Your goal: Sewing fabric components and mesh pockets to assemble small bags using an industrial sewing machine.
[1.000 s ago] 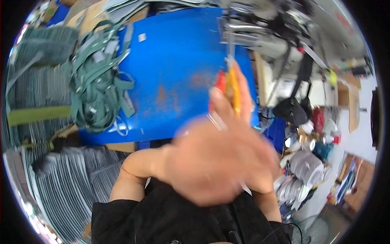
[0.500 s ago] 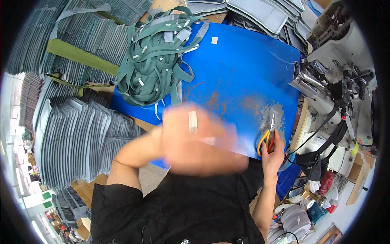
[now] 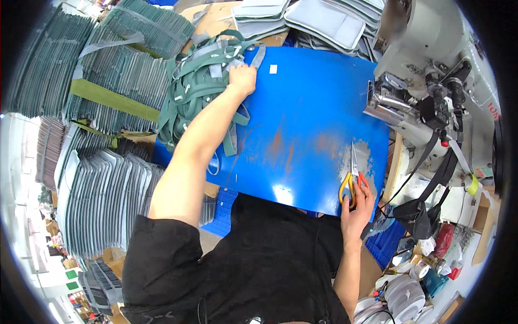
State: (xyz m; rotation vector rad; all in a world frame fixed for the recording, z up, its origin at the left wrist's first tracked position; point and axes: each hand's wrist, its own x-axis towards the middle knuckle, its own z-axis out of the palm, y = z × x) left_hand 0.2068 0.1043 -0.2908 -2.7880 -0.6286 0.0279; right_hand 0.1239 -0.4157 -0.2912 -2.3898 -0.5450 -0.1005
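A heap of green webbing straps [image 3: 189, 102] with grey and white tabs lies at the left of the blue tabletop [image 3: 302, 113]. My left hand [image 3: 243, 79] reaches to the heap's far right edge, its fingers curled around a strap piece there; the exact piece is partly hidden by the hand. At the near right of the tabletop, my right hand [image 3: 356, 209] is closed around the handles of scissors [image 3: 354, 162]. These have yellow and red-orange grips, and their blades point away from me. A small white square [image 3: 273, 69] lies just right of the heap.
Tall stacks of grey-green padded panels [image 3: 102, 200] stand on the left. More grey panels [image 3: 324, 24] are piled at the far edge. An industrial sewing machine [image 3: 431, 92] stands at the right, with a black bag [image 3: 413, 216] hanging near it.
My left hand, blurred in front of my chest earlier, has stretched out to the strap heap. My right hand stays on the scissors. The view has shifted slightly.
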